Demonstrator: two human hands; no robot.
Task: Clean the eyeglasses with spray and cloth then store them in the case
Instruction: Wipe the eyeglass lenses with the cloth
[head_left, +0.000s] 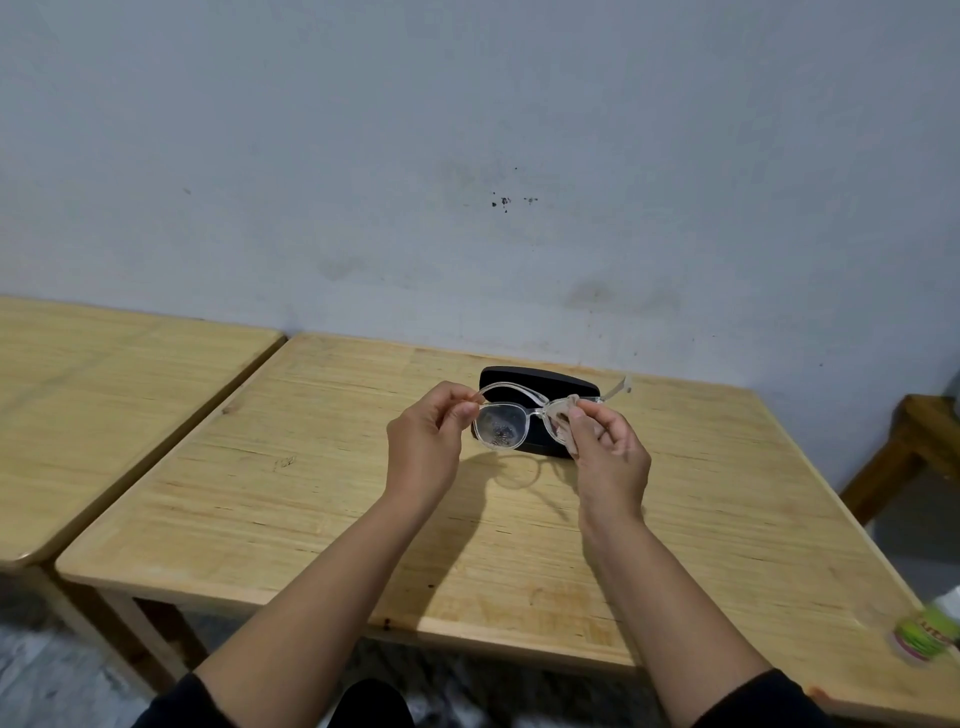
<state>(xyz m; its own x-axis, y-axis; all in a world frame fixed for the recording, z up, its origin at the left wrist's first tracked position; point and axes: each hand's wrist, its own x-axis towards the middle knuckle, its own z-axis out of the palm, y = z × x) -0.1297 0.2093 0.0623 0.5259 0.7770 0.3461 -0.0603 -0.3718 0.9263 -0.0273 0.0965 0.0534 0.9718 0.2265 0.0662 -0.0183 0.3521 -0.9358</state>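
Here, left hand (426, 447) pinches eyeglasses (519, 421) by temple; right hand (608, 452) presses cloth (563, 415) on lens, above case (540, 387).

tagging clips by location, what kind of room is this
Probably a plain indoor room, perhaps a classroom or workroom: two bare wooden tables pushed against a scuffed pale wall, with a wooden bench or stool at the right.

Eyeglasses (524, 415): clear, colourless frame; cloth (563, 421): pale beige; case (540, 387): black; table (363, 519): light yellow wood with fine streaked grain; wall (467, 156): pale grey-blue with dark specks; bottle (930, 634): bright green label with pink band; sleeves (171, 701): black.
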